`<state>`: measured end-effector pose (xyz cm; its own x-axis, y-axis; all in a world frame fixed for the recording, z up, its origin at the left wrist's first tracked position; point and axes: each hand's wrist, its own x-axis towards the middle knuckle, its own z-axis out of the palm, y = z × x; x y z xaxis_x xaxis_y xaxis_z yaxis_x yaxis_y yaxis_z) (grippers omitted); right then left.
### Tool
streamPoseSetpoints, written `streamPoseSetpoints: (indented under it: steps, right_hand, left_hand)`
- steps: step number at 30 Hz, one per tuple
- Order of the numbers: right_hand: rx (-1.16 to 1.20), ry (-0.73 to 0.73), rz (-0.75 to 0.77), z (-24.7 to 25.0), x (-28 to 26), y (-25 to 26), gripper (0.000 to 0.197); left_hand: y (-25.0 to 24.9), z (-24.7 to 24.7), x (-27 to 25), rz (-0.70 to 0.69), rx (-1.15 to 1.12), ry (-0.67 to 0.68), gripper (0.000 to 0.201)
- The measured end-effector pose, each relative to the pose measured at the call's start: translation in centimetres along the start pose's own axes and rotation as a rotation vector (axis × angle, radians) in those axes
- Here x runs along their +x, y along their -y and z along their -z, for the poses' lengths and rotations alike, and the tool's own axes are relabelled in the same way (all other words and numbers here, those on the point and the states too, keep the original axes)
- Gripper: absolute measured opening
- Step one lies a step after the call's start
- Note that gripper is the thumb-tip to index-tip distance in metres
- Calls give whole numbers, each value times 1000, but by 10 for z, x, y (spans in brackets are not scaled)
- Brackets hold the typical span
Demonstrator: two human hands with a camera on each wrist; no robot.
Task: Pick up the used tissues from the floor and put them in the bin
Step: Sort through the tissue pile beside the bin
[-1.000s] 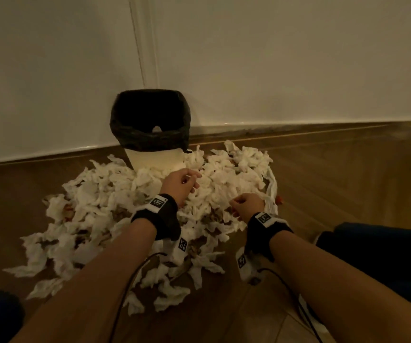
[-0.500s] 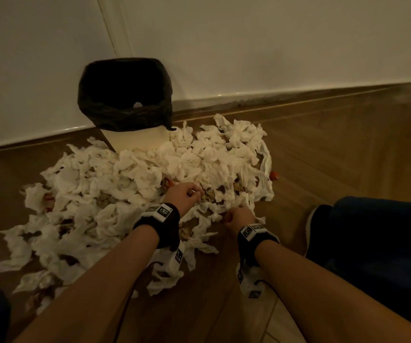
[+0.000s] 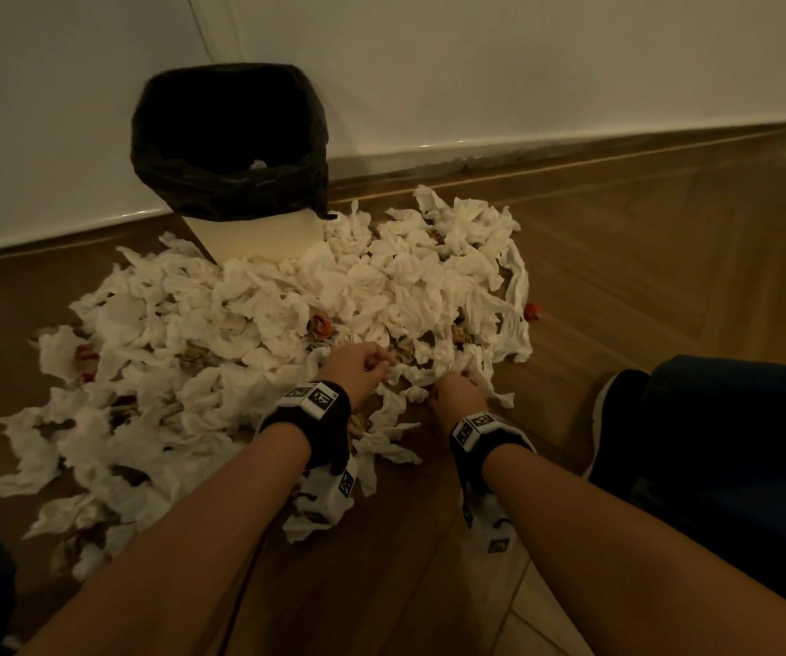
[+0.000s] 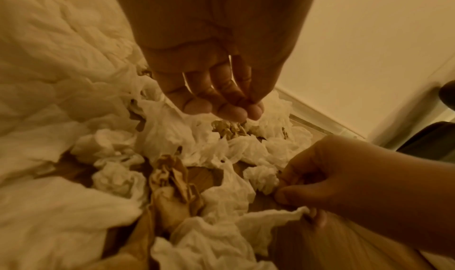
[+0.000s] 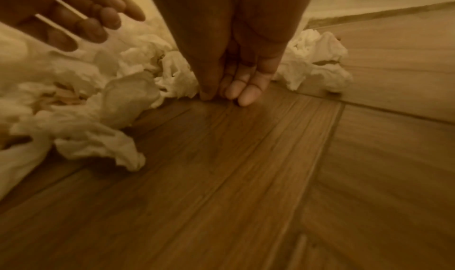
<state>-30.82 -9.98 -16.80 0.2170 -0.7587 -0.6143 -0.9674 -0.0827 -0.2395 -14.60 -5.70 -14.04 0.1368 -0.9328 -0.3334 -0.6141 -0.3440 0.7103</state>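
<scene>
The tissues (image 3: 258, 333) are white and crumpled, some with brown or red stains, and they lie in a wide heap on the wooden floor (image 3: 642, 258), spread in front of the bin (image 3: 227, 144) and touching its pale base. The bin stands against the white wall (image 3: 523, 63), it has a black bag over its rim, and one small white piece shows inside.

In the head view the left hand (image 3: 357, 369) is over the near edge of the heap with its fingers bent, and the right hand (image 3: 455, 395) is just beside it, low at the floor. The left wrist view shows the left fingertips (image 4: 229, 112) brought together above the tissues and holding nothing. It also shows the right hand (image 4: 344, 179) pinching a small tissue. In the right wrist view this tissue is hidden, and only fingers (image 5: 243, 93) pressed together at the floor are visible.

A small red object (image 3: 533, 311) lies on the floor at the right of the heap. A dark shoe (image 3: 613, 419) and a dark trouser leg (image 3: 736, 442) are at the right.
</scene>
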Motion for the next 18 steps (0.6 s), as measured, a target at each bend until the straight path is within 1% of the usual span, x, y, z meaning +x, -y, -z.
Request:
streamPoseSetpoints:
  steps: [3,5,7,10,12,13,15,16,18]
  right_hand:
    - [-87,45,44,-3,0,4,32]
    - [-100,63,63,-3,-1,4,35]
    - [-8,39,59,0,0,-2,24]
    - [187,-62,-10,4,1,-22,38]
    - [301,-87,-18,8,-1,-32,40]
    - [313,-77,-6,8,-2,-35,38]
    - [306,-63,15,8,-5,-36,27]
    - [307,-69,22,7,-6,-36,22]
    - [347,-74,18,5,-5,-37,22]
  left_hand:
    - [-4,-5,1,-4,45,19,18]
    - [-7,-9,2,-12,68,35,17]
    - [-11,-13,3,-32,98,57,17]
    - [-14,-18,6,-51,153,63,17]
    - [-16,-22,7,-63,188,62,16]
    - [-16,-26,7,-81,225,63,15]
    - [-15,-33,7,-124,329,73,17]
    - [-15,-37,5,-130,374,80,20]
    - [-14,-44,4,-122,454,96,31]
